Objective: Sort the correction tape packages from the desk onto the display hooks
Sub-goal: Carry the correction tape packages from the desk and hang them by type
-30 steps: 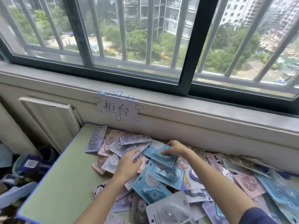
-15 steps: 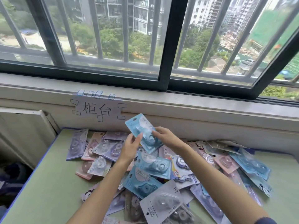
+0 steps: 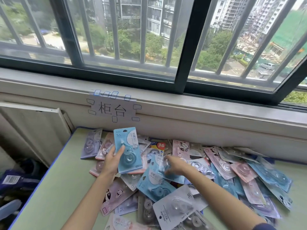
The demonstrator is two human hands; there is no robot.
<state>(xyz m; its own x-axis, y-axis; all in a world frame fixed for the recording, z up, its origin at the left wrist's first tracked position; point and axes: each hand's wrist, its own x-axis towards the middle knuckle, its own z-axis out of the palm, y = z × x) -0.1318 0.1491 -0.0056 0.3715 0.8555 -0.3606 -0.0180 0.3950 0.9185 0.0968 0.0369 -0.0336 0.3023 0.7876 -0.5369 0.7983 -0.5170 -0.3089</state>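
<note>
A light blue correction tape package (image 3: 127,146) marked 36 stands upright above the pile, and my left hand (image 3: 111,161) grips its lower left edge, thumb across the front. My right hand (image 3: 176,165) is blurred and reaches down onto the pile, fingers at another light blue package (image 3: 159,165); its grip is unclear. Several more packages (image 3: 221,165) in blue, pink, purple and white lie heaped over the green desk (image 3: 66,188). No display hooks are in view.
A paper sign (image 3: 113,110) is taped to the wall below the windowsill (image 3: 216,112). A barred window fills the top. A white panel (image 3: 33,123) leans left of the desk, with bags (image 3: 15,181) on the floor below it.
My left hand has taken over the blue package and holds it alone, upright. My right hand has let go of it and dropped back to the pile. The view has shifted right.
</note>
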